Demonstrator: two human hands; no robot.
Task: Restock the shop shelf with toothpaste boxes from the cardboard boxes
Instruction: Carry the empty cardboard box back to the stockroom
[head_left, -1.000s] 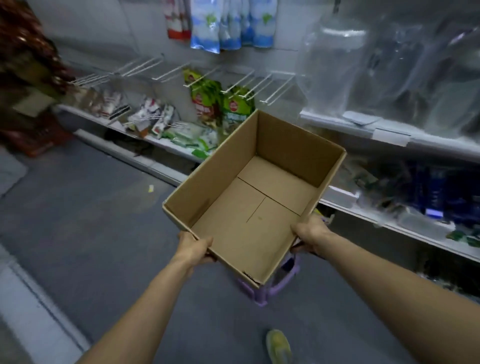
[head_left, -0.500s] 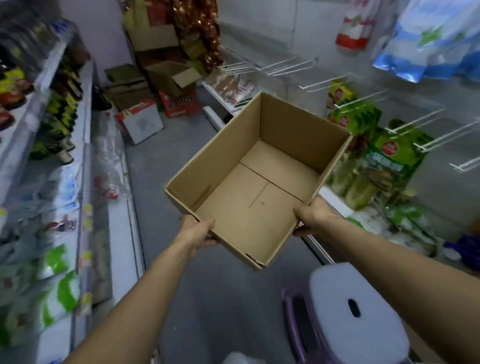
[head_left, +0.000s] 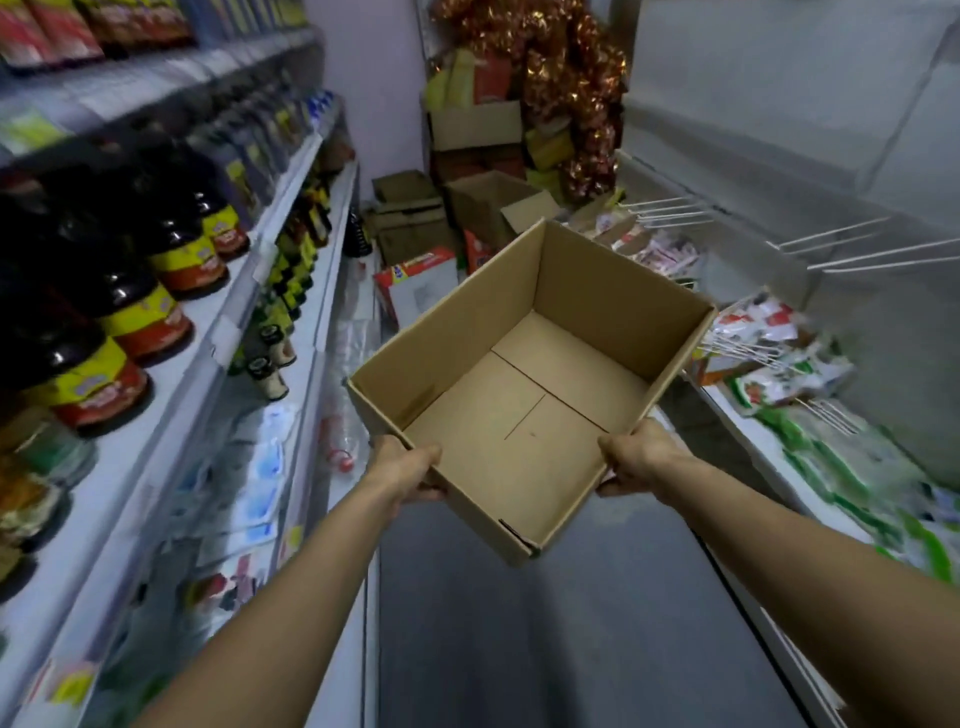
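Cardboard box (head_left: 524, 405): gripped at the near end, one hand on each side of the near corner. Fingers (head_left: 425, 492) of left hand (head_left: 408, 470) curled under the base, thumb against the left wall. Right hand (head_left: 631, 457) clamped likewise on the right wall, fingers mostly hidden beneath. Low, wide hold, judged to share the weight and keep the open top facing up.

Hangs in mid-air at arm's length above the aisle floor (head_left: 519, 649), between the two shelves, touching neither. Tilts slightly, far end higher. Top flaps not visible; cannot tell whether cut off or folded down.

Contents: nil. Bare base, centre seam showing. No toothpaste boxes recognisable anywhere in view. Judged an emptied box bound for the pile at the aisle end, with a fresh one to be fetched.

Pile of boxes (head_left: 415, 218): several stacked, one brown box open (head_left: 488, 208), contents not visible.

Left shelf (head_left: 291, 171): dark bottles (head_left: 130, 291) in rows. Right shelf (head_left: 737, 415): packets (head_left: 769, 358) lying flat, bare wire hooks (head_left: 857, 249) above.
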